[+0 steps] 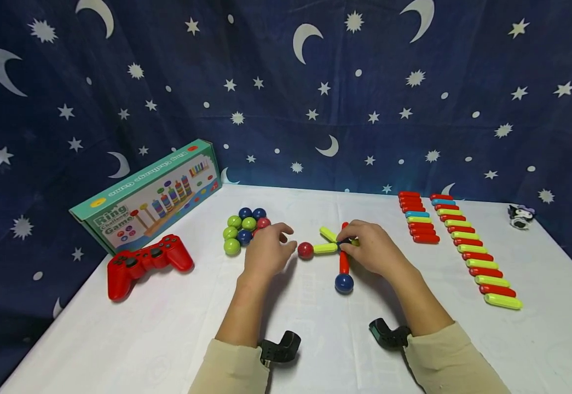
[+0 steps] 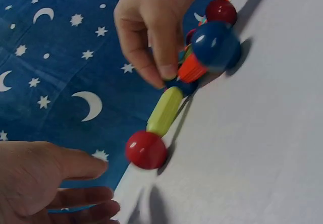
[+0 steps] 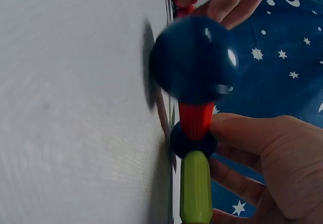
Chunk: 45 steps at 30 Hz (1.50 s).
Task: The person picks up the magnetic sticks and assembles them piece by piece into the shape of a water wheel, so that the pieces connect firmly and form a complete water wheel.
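My right hand (image 1: 376, 249) pinches the dark blue hub ball (image 3: 194, 142) of a build of sticks and balls, its thumb right by the red stick (image 3: 195, 119). From that hub, red and yellow-green sticks (image 1: 325, 248) spread out in several directions, partly hidden behind the fingers. One yellow-green stick ends in a red ball (image 1: 306, 250); a red stick toward the front ends in a blue ball (image 1: 344, 283). Just left of the red ball, my left hand (image 1: 268, 250) holds nothing, its fingers relaxed and apart from the ball, as the left wrist view shows.
Loose green, blue and red balls (image 1: 232, 247) cluster left of my left hand. Two columns of red, yellow-green and blue sticks (image 1: 483, 264) lie at right. A red game controller (image 1: 150, 262) and a game box (image 1: 152, 197) stand at left; a small black-and-white figure (image 1: 520, 216) sits far right.
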Tool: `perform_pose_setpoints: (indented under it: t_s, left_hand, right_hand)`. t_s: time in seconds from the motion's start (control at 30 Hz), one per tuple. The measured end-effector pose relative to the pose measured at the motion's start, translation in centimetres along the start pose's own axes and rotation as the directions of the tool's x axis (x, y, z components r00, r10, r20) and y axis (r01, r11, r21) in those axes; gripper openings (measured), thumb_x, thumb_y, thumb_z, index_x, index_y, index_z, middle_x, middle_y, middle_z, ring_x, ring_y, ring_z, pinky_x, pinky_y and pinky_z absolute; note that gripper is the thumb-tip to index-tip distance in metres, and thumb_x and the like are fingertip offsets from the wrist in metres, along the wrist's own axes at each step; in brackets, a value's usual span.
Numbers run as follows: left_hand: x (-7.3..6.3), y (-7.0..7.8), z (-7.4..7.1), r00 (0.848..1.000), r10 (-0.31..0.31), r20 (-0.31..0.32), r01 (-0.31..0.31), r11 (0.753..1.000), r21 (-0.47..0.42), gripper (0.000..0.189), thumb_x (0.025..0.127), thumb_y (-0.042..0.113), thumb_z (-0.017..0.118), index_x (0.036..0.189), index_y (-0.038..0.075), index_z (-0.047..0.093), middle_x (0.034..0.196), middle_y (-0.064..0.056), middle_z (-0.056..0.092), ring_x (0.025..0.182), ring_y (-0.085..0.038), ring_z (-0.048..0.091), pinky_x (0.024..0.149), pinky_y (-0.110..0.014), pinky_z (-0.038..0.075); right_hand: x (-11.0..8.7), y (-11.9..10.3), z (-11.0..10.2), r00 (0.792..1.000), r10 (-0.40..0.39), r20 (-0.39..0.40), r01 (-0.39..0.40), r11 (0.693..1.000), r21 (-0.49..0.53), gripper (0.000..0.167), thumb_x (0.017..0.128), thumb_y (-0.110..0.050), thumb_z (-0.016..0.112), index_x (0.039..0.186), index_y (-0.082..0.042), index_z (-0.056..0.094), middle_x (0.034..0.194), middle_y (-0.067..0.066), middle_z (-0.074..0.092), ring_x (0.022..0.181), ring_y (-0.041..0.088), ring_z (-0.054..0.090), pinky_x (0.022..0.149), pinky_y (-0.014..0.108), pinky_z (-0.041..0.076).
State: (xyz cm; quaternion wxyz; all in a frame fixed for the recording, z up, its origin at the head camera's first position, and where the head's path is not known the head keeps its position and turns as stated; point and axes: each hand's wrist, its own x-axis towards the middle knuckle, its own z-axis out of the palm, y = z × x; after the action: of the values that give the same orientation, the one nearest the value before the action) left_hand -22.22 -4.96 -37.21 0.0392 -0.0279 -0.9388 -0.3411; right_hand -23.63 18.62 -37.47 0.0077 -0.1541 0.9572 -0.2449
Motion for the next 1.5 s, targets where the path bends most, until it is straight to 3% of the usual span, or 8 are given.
perform_pose_setpoints:
  t_s: [0.23, 0.37, 0.6, 0.87, 1.0, 1.2, 1.33, 1.5]
  left_hand:
    - [0.1, -1.1, -1.5, 0.964, -0.152, -0.218, 0.148, 0.988, -0.036, 0.026, 0.094, 0.013, 0.069, 0.118, 0.005, 0.073, 0.1, -0.014, 0.077, 0.091, -0.034, 0.072, 0.083, -0.048, 0.057]
    - [0.0, -1.7, -1.7, 0.951, -0.209, -0.229, 0.209, 0.978, -0.024, 0.031, 0.095, 0.014, 0.068, 0.122, -0.001, 0.071, 0.11, -0.021, 0.076, 0.102, -0.041, 0.072, 0.091, -0.051, 0.057]
    - [0.0, -2.1, -1.4, 0.958, -0.192, -0.211, 0.2, 0.98, 0.015, 0.031, 0.094, 0.013, 0.068, 0.121, -0.003, 0.072, 0.111, -0.023, 0.075, 0.103, -0.042, 0.071, 0.094, -0.052, 0.056]
    - [0.1, -2.0, -1.1, 0.966, -0.197, -0.166, 0.205, 0.978, 0.035, 0.034, 0.091, 0.013, 0.071, 0.123, 0.001, 0.069, 0.114, -0.021, 0.075, 0.105, -0.04, 0.071, 0.093, -0.051, 0.056]
    - [0.0, -1.6, -1.1, 0.975, -0.204, -0.087, 0.21, 0.976, 0.061, 0.031, 0.092, 0.015, 0.072, 0.119, 0.003, 0.069, 0.107, -0.019, 0.075, 0.097, -0.037, 0.07, 0.086, -0.048, 0.057]
    - [-0.1, -0.2, 0.0, 0.992, -0.092, 0.092, 0.09, 0.996, 0.026, 0.027, 0.092, 0.019, 0.075, 0.116, 0.009, 0.071, 0.081, -0.007, 0.07, 0.072, -0.023, 0.062, 0.062, -0.033, 0.049]
    - [-0.2, 0.5, 1.0, 0.989, -0.023, 0.146, 0.028, 0.999, -0.029, 0.027, 0.092, 0.019, 0.076, 0.118, 0.01, 0.072, 0.079, -0.004, 0.068, 0.069, -0.019, 0.06, 0.061, -0.03, 0.047]
    - [-0.2, 0.9, 1.6, 0.984, -0.017, 0.178, 0.031, 0.997, -0.073, 0.028, 0.092, 0.02, 0.077, 0.118, 0.011, 0.072, 0.081, -0.004, 0.069, 0.07, -0.019, 0.06, 0.063, -0.03, 0.048]
  right_hand:
    - [0.1, 0.0, -0.1, 0.999, 0.023, -0.024, -0.023, 1.0, 0.008, 0.021, 0.092, -0.014, 0.077, 0.113, -0.012, 0.078, 0.115, 0.01, 0.072, 0.111, 0.032, 0.063, 0.102, 0.057, 0.051]
    - [0.1, -0.1, -0.1, 0.997, 0.048, -0.056, -0.053, 0.995, -0.085, 0.026, 0.09, -0.024, 0.08, 0.113, -0.012, 0.079, 0.114, 0.011, 0.073, 0.11, 0.034, 0.062, 0.1, 0.06, 0.048]
    - [-0.2, -0.4, -0.2, 0.997, 0.048, -0.06, -0.056, 0.99, -0.13, 0.028, 0.089, -0.024, 0.082, 0.113, -0.009, 0.079, 0.113, 0.014, 0.075, 0.11, 0.036, 0.063, 0.099, 0.061, 0.047]
    - [-0.3, -0.2, -0.5, 0.999, 0.051, 0.0, -0.05, 0.997, -0.061, 0.024, 0.09, -0.014, 0.08, 0.114, -0.012, 0.08, 0.117, 0.012, 0.075, 0.113, 0.035, 0.062, 0.101, 0.06, 0.049]
    - [-0.2, -0.2, -0.6, 0.998, 0.063, 0.025, -0.062, 0.997, -0.039, 0.025, 0.09, -0.01, 0.078, 0.114, -0.014, 0.079, 0.118, 0.012, 0.074, 0.111, 0.034, 0.06, 0.099, 0.06, 0.049]
    - [-0.1, 0.0, -0.5, 0.997, 0.073, 0.033, -0.073, 0.997, -0.009, 0.024, 0.091, -0.01, 0.077, 0.115, -0.013, 0.079, 0.117, 0.012, 0.073, 0.109, 0.033, 0.06, 0.101, 0.059, 0.05]
    - [-0.1, 0.1, -0.5, 0.997, 0.069, 0.037, -0.069, 0.997, 0.016, 0.023, 0.091, -0.01, 0.077, 0.114, -0.013, 0.078, 0.116, 0.012, 0.073, 0.109, 0.033, 0.06, 0.101, 0.058, 0.05]
    - [-0.1, 0.1, -0.6, 0.997, 0.069, 0.038, -0.071, 0.997, 0.036, 0.023, 0.092, -0.011, 0.076, 0.114, -0.013, 0.078, 0.112, 0.011, 0.073, 0.105, 0.031, 0.06, 0.098, 0.056, 0.052]
